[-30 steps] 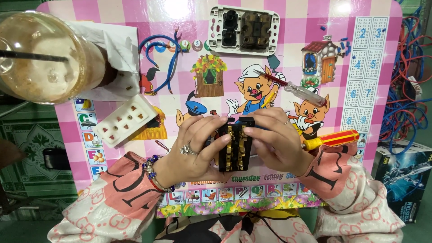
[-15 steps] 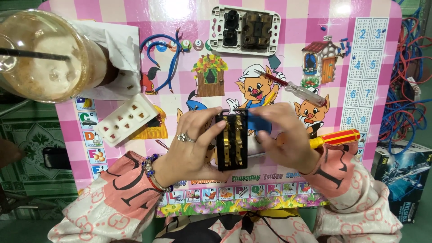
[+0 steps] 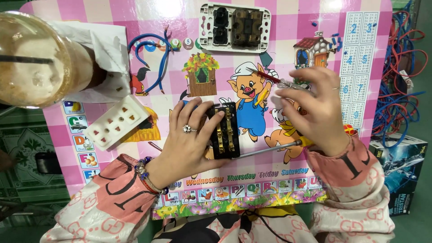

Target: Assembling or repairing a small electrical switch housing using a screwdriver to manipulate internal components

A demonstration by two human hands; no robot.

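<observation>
Pink-checked and printed with cartoon pigs, cottages and alphabet squares, a child's play table (image 3: 135,13) fills the view, with a tangle of blue and red wires (image 3: 398,81) on the green floor to its right and a dark box (image 3: 400,173) nearer by. On the far left stands a plastic cup of iced drink (image 3: 33,58) on a white paper bag (image 3: 105,54); just beside it lie loose blue wires (image 3: 155,58), and a white socket cover (image 3: 118,121) rests nearer. A white switch plate (image 3: 235,28) with dark modules lies at the far edge. At the near centre, the left hand (image 3: 186,144), wearing a ring and beaded bracelet, grips a black switch block (image 3: 223,130) with brass strips, fingers curled over its left side and thumb below, holding it on the table. The right hand (image 3: 315,110) hovers to the right, fingers loosely spread, fingertips at a small clear-handled screwdriver (image 3: 288,84); whether it grips it cannot be told. A longer screwdriver (image 3: 270,148) lies on the table under that wrist, its tip just beside the block.
</observation>
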